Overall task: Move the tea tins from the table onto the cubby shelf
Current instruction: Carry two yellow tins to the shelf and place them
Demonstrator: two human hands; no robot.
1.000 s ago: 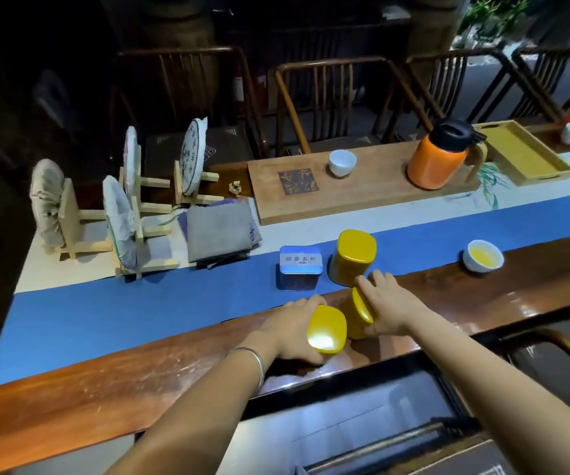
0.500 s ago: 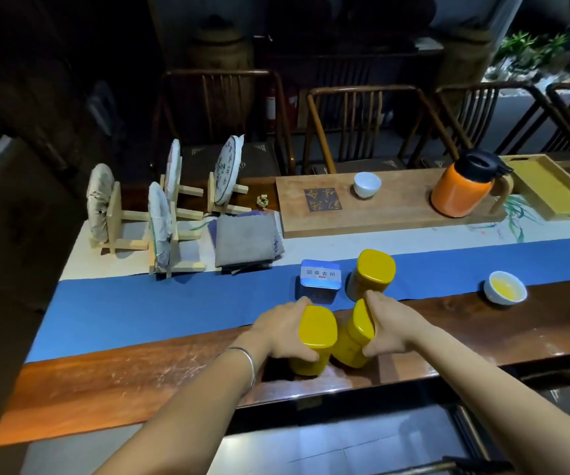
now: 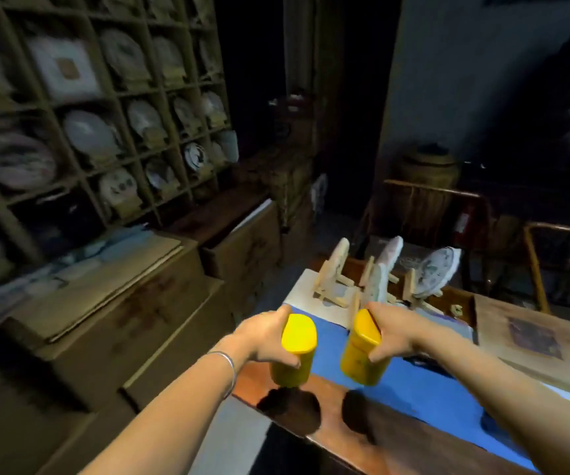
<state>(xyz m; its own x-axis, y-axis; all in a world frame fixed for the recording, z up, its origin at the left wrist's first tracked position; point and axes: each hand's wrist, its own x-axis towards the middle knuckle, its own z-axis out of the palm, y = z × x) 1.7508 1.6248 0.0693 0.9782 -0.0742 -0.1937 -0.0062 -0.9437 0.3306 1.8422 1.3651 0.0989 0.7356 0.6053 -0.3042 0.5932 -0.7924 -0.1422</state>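
My left hand (image 3: 263, 334) grips a yellow tea tin (image 3: 295, 351) and holds it upright in the air above the near left end of the wooden table (image 3: 396, 443). Beside it, my right hand (image 3: 391, 337) grips a second yellow tea tin (image 3: 360, 351), also lifted, over the blue runner (image 3: 424, 389). The cubby shelf (image 3: 81, 132) fills the upper left, its cells holding round wrapped tea cakes. The other tins are out of view.
Stacked cardboard boxes (image 3: 146, 303) stand between the table and the shelf. Tea cakes on wooden stands (image 3: 379, 279) sit at the table's far left end. A wooden tea tray (image 3: 533, 337) lies at right. Wooden chairs (image 3: 551, 255) and a dark jar (image 3: 429, 169) stand behind the table.
Both hands have lifted their yellow tins off the table. My view has swung left, bringing the cubby shelf and boxes into sight; the blue tin and third yellow tin left the frame.
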